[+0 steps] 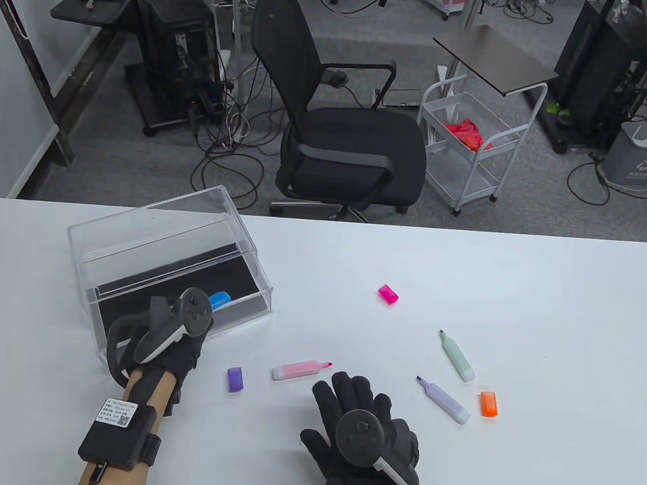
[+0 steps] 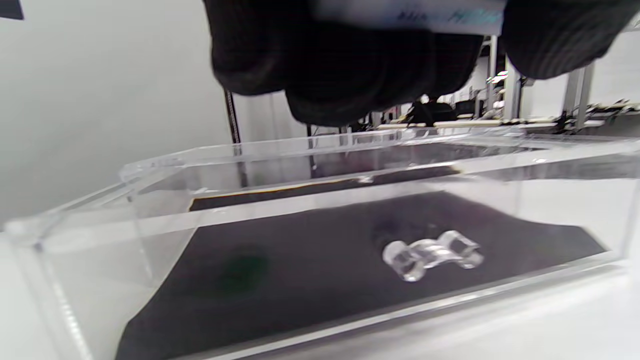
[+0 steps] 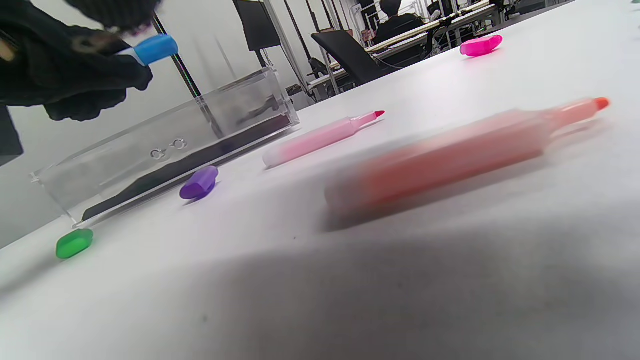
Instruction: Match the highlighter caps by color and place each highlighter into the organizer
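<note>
My left hand (image 1: pixel 195 337) grips a blue-capped highlighter (image 1: pixel 219 300) just above the clear organizer (image 1: pixel 260 283), whose black floor (image 2: pixel 320 260) holds no highlighters. The right hand (image 1: pixel 353 395) lies open with fingers spread near the table's front edge. Beneath it an uncapped orange highlighter (image 3: pixel 450 155) lies blurred on the table, hidden in the table view. Uncapped pink (image 1: pixel 299 370), green (image 1: pixel 457 356) and purple (image 1: pixel 443 401) highlighters lie loose. The caps are scattered: purple (image 1: pixel 235 379), pink (image 1: pixel 387 294), orange (image 1: pixel 488 404), and green (image 3: pixel 74 243) by the organizer's near corner.
The white table (image 1: pixel 548 305) has bare surface at the right and the back. A black office chair (image 1: pixel 343 137) and a white cart (image 1: pixel 471 148) stand beyond the far edge.
</note>
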`<state>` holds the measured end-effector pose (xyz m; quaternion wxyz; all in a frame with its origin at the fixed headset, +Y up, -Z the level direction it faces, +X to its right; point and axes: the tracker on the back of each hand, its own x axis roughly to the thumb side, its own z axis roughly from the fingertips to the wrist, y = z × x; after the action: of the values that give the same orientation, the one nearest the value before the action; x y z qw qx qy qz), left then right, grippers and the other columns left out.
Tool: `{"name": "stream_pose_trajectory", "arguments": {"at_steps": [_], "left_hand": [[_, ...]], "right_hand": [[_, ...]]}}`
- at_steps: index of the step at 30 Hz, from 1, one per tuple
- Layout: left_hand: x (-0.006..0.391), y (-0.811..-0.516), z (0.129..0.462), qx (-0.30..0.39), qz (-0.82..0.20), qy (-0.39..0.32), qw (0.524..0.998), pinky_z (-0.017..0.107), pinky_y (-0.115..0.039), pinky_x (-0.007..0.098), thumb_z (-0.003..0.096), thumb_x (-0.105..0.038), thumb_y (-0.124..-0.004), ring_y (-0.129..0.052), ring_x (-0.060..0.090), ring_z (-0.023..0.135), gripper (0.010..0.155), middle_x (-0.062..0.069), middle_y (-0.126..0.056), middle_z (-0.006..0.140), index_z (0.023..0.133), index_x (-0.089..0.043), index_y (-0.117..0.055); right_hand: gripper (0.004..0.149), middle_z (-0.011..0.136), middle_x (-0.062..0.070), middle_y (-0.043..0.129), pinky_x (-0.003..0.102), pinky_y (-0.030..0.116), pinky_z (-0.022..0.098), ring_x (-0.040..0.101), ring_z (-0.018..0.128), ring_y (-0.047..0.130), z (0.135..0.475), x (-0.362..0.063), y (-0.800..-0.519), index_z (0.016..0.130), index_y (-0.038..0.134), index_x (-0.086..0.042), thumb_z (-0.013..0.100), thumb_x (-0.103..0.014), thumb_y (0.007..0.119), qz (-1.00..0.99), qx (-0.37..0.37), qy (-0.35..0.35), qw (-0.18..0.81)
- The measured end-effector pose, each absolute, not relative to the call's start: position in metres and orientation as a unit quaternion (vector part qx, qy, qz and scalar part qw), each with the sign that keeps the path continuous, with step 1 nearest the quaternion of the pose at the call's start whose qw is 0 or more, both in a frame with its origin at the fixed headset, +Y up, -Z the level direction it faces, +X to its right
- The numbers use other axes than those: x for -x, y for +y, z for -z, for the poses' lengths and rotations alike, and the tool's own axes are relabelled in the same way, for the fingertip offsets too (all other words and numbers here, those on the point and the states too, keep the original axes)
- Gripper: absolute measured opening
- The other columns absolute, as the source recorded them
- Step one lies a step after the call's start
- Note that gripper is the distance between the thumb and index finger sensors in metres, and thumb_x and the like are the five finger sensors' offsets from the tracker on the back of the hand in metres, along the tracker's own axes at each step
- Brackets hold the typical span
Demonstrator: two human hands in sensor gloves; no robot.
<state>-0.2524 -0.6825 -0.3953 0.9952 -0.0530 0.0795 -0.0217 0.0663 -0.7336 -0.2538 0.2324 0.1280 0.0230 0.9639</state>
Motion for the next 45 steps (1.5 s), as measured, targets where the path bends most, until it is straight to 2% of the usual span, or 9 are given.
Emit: {"name": "stream_pose_trajectory", "arguments": {"at_steps": [5,8,11,16,22,25,30,37,45], "left_hand": [[0.272,-0.7,0.417,0.088,0.039,0.133,0.986,0.055,-0.077,0.035,0.046,-0.064,-0.058,-0.086,0.016,0.067,0.066,-0.013,-0.069,0.087,0.105,-0.038,-0.044],[0.282,-0.707,0.42,0.079,0.013,0.146,0.986,0.07,-0.064,0.04,0.0452,-0.066,-0.056,-0.068,0.022,0.087,0.073,-0.01,-0.051,0.1,0.108,-0.036,-0.034],[0.287,-0.706,0.415,0.048,-0.005,0.139,0.989,0.08,-0.05,0.046,0.0445,-0.067,-0.055,-0.05,0.028,0.103,0.077,-0.008,-0.036,0.11,0.109,-0.035,-0.027],[0.28,-0.688,0.396,0.024,-0.012,0.097,0.995,0.083,-0.039,0.052,0.044,-0.069,-0.056,-0.034,0.028,0.114,0.079,-0.009,-0.026,0.116,0.11,-0.037,-0.026],[0.263,-0.669,0.358,0.006,-0.048,0.046,0.998,0.083,-0.039,0.053,0.0438,-0.071,-0.058,-0.027,0.027,0.118,0.081,-0.01,-0.024,0.118,0.11,-0.039,-0.024],[0.253,-0.669,0.338,0.029,-0.052,0.037,0.998,0.083,-0.037,0.055,0.0443,-0.072,-0.058,-0.022,0.028,0.118,0.084,-0.009,-0.017,0.119,0.111,-0.038,-0.02],[0.237,-0.671,0.308,0.018,-0.058,0.009,0.998,0.083,-0.038,0.055,0.0442,-0.072,-0.058,-0.025,0.028,0.118,0.084,-0.009,-0.02,0.119,0.111,-0.038,-0.022],[0.22,-0.683,0.277,0.023,-0.073,-0.002,0.997,0.083,-0.038,0.055,0.0443,-0.072,-0.058,-0.026,0.028,0.119,0.083,-0.009,-0.022,0.12,0.111,-0.038,-0.023],[0.21,-0.707,0.266,0.037,-0.087,-0.006,0.995,0.083,-0.038,0.055,0.0441,-0.072,-0.059,-0.025,0.028,0.119,0.083,-0.009,-0.022,0.12,0.111,-0.038,-0.023]], "right_hand": [[0.075,0.114,0.004,0.022,0.071,0.015,0.069,0.035,0.105,0.015,0.254,-0.066,-0.733,0.104,0.035,-0.033,0.041,-0.052,0.071,-0.964,-0.128,0.025,0.232],[0.075,0.114,0.004,0.022,0.071,0.015,0.069,0.035,0.105,0.014,0.255,-0.064,-0.734,0.104,0.035,-0.033,0.041,-0.051,0.072,-0.964,-0.133,0.029,0.227],[0.075,0.114,0.004,0.022,0.071,0.015,0.069,0.035,0.105,0.014,0.255,-0.064,-0.733,0.104,0.035,-0.033,0.042,-0.051,0.072,-0.965,-0.134,0.029,0.224],[0.074,0.114,0.004,0.021,0.071,0.015,0.069,0.035,0.105,0.013,0.256,-0.064,-0.733,0.104,0.035,-0.033,0.042,-0.051,0.072,-0.965,-0.131,0.031,0.223],[0.074,0.114,0.003,0.021,0.071,0.015,0.069,0.035,0.105,0.013,0.256,-0.064,-0.733,0.104,0.034,-0.033,0.042,-0.051,0.072,-0.966,-0.127,0.031,0.221],[0.074,0.114,0.003,0.021,0.07,0.014,0.069,0.035,0.105,0.013,0.256,-0.065,-0.734,0.104,0.034,-0.033,0.042,-0.051,0.072,-0.966,-0.127,0.033,0.222],[0.074,0.114,0.003,0.021,0.071,0.014,0.069,0.035,0.105,0.013,0.255,-0.068,-0.733,0.103,0.035,-0.033,0.042,-0.05,0.072,-0.966,-0.123,0.033,0.226],[0.074,0.114,0.003,0.022,0.07,0.013,0.069,0.034,0.105,0.013,0.256,-0.073,-0.734,0.103,0.035,-0.033,0.042,-0.05,0.073,-0.965,-0.113,0.033,0.233],[0.074,0.114,0.003,0.022,0.07,0.014,0.069,0.034,0.105,0.013,0.256,-0.074,-0.735,0.103,0.035,-0.033,0.042,-0.05,0.073,-0.966,-0.111,0.032,0.231]]}}
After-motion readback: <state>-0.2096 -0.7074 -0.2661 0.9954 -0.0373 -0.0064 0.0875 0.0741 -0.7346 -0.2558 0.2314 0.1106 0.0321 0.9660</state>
